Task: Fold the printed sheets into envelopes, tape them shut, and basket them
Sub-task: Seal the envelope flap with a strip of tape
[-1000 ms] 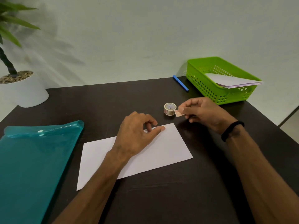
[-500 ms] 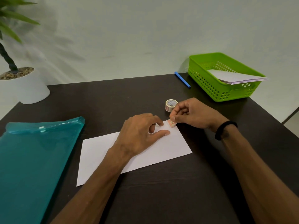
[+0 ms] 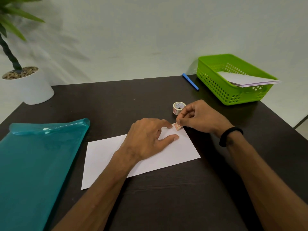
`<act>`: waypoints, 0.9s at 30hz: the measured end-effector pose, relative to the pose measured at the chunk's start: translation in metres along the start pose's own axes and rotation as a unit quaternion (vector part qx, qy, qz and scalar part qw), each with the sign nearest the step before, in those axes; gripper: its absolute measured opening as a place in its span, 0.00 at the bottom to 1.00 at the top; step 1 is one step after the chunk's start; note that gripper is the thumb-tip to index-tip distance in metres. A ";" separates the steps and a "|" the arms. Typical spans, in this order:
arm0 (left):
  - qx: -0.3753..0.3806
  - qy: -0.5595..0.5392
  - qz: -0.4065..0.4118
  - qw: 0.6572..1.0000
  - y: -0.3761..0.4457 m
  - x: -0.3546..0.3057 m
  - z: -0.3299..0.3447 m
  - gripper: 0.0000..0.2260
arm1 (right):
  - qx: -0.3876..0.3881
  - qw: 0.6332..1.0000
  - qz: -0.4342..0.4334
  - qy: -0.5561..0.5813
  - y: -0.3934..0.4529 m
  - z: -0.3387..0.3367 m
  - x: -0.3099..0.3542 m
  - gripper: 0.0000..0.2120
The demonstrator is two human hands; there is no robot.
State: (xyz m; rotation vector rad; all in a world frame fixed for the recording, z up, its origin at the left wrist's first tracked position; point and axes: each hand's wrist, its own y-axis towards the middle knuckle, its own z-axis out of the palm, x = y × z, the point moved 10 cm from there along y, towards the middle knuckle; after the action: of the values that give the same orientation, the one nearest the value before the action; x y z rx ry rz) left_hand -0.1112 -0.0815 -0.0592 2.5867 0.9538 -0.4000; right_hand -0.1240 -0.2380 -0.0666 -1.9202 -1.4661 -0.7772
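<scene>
A folded white sheet (image 3: 103,157) lies flat on the dark table (image 3: 166,205) in front of me. My left hand (image 3: 148,139) presses on its far edge with forefinger and thumb spread. My right hand (image 3: 200,117) pinches a small piece of patterned tape (image 3: 177,126) and holds it at the sheet's far right corner, right next to my left forefinger. The tape roll (image 3: 178,108) stands just behind my right hand. A green basket (image 3: 216,87) at the back right holds several folded white envelopes (image 3: 246,80).
A teal plastic folder (image 3: 36,167) lies at the left. A white pot with a plant (image 3: 31,87) stands at the back left corner. A blue pen (image 3: 190,81) lies beside the basket. A pale wall runs behind the table.
My right hand has carried the tape piece from beside the roll down to the sheet's far corner. My left forefinger has stretched out toward it. The camera has tilted a little.
</scene>
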 end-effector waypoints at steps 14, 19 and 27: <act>-0.011 -0.010 0.009 1.000 0.000 -0.001 -0.002 0.24 | -0.057 0.996 0.013 -0.064 0.001 0.000 0.003 0.06; -0.015 -0.017 0.012 1.000 -0.001 -0.001 -0.002 0.25 | -0.063 0.996 0.018 -0.059 0.001 0.003 0.003 0.04; -0.019 -0.019 0.007 1.000 -0.001 0.000 -0.003 0.25 | -0.084 0.992 0.027 -0.085 -0.001 0.003 0.005 0.05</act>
State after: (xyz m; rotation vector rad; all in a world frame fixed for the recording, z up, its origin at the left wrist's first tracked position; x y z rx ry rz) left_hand -0.1114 -0.0796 -0.0570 2.5416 0.9221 -0.4223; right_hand -0.1232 -0.2329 -0.0647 -2.1910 -1.4808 -0.7476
